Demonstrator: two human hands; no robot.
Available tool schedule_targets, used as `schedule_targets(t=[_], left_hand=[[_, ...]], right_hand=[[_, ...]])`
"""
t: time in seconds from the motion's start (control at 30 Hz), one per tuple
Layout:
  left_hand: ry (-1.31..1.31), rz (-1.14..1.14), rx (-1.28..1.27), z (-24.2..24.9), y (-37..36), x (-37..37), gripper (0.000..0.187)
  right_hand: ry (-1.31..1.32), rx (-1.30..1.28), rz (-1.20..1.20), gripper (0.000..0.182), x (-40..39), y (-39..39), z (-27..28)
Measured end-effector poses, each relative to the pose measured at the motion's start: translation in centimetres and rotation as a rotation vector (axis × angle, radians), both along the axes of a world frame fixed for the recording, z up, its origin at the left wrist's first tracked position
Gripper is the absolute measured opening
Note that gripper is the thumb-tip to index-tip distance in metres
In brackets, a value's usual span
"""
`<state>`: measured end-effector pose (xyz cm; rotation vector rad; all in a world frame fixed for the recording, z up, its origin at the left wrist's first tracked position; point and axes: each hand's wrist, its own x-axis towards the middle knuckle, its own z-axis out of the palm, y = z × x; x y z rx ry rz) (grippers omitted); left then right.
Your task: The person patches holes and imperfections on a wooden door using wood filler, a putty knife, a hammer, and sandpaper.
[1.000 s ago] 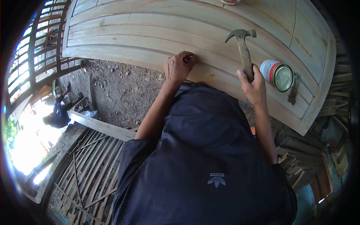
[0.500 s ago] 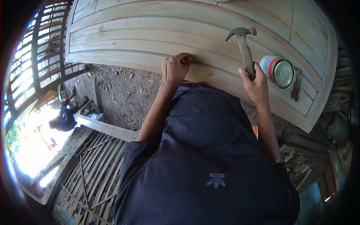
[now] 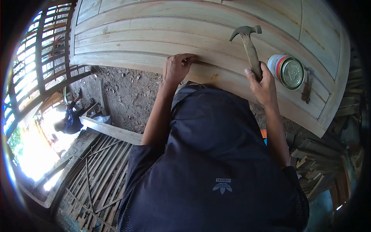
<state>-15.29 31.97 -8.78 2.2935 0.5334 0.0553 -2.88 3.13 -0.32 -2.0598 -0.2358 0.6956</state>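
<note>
My right hand (image 3: 263, 86) is wrapped round the wooden handle of a claw hammer (image 3: 251, 52), whose dark metal head points up over the panelled wooden door (image 3: 147, 48). Fingers bent and pinched, my left hand (image 3: 177, 69) rests at the near edge of the door, by a groove. Whatever it may hold is too small or hidden to make out. To the right of the hammer, a tin can (image 3: 286, 72) with a metal lid and a red and white label stands on the door. Close beside the can lies a brown-stained brush (image 3: 307, 87).
Wooden slats (image 3: 92, 174) are stacked at lower left, with a pale board (image 3: 112, 130) above them. A slatted wooden frame (image 3: 38, 58) stands at far left. Another person (image 3: 71, 120) is low in the left background. Timber pieces (image 3: 320, 154) are piled at right.
My left hand has shifted slightly left along the door edge. The hammer has moved a little left and up, still in my right hand. The view has shifted slightly.
</note>
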Motion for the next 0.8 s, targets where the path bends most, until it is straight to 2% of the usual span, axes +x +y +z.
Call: schedule_targets(t=[0.3, 0.57, 0.8], left_hand=[[0.068, 0.073, 0.059, 1.0, -0.9, 0.1, 0.019], [0.127, 0.228, -0.174, 0.5, -0.7, 0.1, 0.025], [0.120, 0.240, -0.187, 0.4, -1.3, 0.3, 0.024]], right_hand=[[-0.015, -0.041, 0.022, 0.031, 0.1, -0.4, 0.0], [-0.008, -0.038, 0.016, 0.030, 0.3, -0.3, -0.2], [-0.015, -0.057, 0.032, 0.030, 0.3, -0.5, -0.2]])
